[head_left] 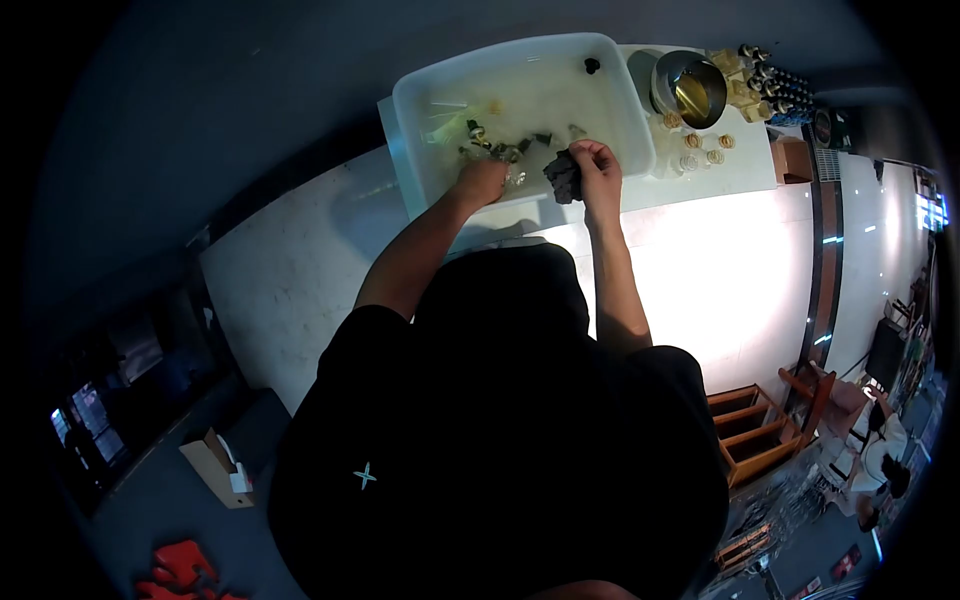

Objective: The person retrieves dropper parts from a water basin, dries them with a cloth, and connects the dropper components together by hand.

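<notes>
A white plastic tub (638,105) of cloudy liquid sits in front of me, with small dark, gold and clear pieces (478,132) in its lower left part. My left hand (483,182) reaches over the near rim, its fingers curled down among these pieces. A shiny clear item (516,178) shows beside its fingertips, though what the fingers hold is hard to make out. Above the near right side of the tub, my right hand (597,170) pinches a crumpled dark grey cloth (564,178). A small dark object (592,66) lies in the tub's far right corner.
Right of the tub stand a metal bowl (660,85) with yellowish content and several small clear jars (715,157) with gold rims. Rows of dark-topped items (780,85) stand beyond. A wooden rack (750,430) is at lower right, and other people (885,450) are farther off.
</notes>
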The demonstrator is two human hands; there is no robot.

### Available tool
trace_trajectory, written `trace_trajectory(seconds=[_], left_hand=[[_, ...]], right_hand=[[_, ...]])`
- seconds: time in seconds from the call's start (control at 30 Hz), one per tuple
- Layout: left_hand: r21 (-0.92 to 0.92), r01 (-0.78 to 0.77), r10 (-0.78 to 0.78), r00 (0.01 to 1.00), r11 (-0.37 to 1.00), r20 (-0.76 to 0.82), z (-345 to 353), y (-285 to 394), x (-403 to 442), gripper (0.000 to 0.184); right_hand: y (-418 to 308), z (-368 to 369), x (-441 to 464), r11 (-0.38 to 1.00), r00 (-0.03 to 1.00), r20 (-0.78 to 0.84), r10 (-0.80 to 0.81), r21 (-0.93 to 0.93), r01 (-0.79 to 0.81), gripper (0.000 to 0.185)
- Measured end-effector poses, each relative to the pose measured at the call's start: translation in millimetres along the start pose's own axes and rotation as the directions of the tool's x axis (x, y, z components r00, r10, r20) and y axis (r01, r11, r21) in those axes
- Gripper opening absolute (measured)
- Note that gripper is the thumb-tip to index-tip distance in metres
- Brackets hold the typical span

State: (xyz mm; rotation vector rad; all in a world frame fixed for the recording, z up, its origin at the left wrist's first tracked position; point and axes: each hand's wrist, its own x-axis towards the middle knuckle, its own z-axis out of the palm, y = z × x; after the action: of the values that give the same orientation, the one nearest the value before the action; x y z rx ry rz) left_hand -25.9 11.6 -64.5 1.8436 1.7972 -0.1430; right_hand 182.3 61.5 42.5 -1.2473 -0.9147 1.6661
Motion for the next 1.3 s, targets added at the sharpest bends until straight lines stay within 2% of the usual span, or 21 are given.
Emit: trace_trajectory(seconds=[0.13,0.23,0.27,0.33,0.43,0.63,0.73,0.83,0.93,1.03,1.2,1.3], left_hand=[[-0.037,0.097,-0.094,0.993,0.995,0.072,-15.9,1.8,-11.5,0.024],[-0.300,0.144,-0.138,0.990,0.943,0.039,-4.4,-7.7,-5.2,0.023],[-0.523,0.119,-0.114,0.993,0.844,0.042,-0.3,-11.0,-3.1,0.023],[-0.864,0.053,-0.065,0.998,0.501,0.024,-0.7,-13.6,-1.1,0.025],[-0.976,-0.039,0.011,0.999,0.215,-0.037,-14.0,-11.9,-8.5,0.024],[-0.997,-0.047,-0.017,0.999,-0.060,-0.046,-52.1,7.2,-31.0,0.025],[-0.937,-0.037,0.014,0.999,-0.348,-0.045,-66.9,14.2,-38.0,0.023],[-0.879,0.015,0.046,0.999,-0.477,-0.008,-73.9,13.3,-37.7,0.025],[-0.835,0.086,0.126,0.992,-0.544,0.020,-84.6,15.6,-39.2,0.034],[-0.846,0.081,0.101,0.994,-0.527,0.032,-96.0,24.9,-45.9,0.036],[-0.790,0.061,0.161,0.986,-0.610,-0.048,-92.6,19.3,-42.6,0.021],[-0.742,0.065,0.186,0.979,-0.667,-0.081,-87.0,16.4,-39.3,0.021]], right_hand=[[4.5,6.5,11.3,0.999,0.999,0.034,0.029,-0.046,-0.028,0.018],[13.8,8.2,19.3,0.975,0.997,0.046,-0.065,-0.210,0.073,0.022],[20.4,6.1,23.0,0.956,0.995,0.039,-0.090,-0.278,0.097,0.024],[25.5,5.8,27.8,0.901,0.989,0.029,-0.145,-0.410,0.144,0.027],[16.4,12.6,19.1,0.820,0.980,-0.001,-0.199,-0.548,0.166,0.030],[15.9,23.1,9.8,0.651,0.946,0.015,-0.322,-0.722,0.233,0.031],[16.3,26.5,6.9,0.628,0.941,0.019,-0.337,-0.740,0.240,0.030],[17.1,25.7,6.9,0.635,0.939,0.023,-0.344,-0.730,0.251,0.029],[16.8,26.0,6.6,0.647,0.940,0.015,-0.340,-0.722,0.246,0.029],[19.4,27.5,5.3,0.633,0.930,0.013,-0.367,-0.729,0.260,0.028],[22.1,29.0,3.6,0.604,0.915,0.026,-0.402,-0.744,0.286,0.027],[24.5,28.0,4.0,0.583,0.908,0.036,-0.417,-0.756,0.298,0.027]])
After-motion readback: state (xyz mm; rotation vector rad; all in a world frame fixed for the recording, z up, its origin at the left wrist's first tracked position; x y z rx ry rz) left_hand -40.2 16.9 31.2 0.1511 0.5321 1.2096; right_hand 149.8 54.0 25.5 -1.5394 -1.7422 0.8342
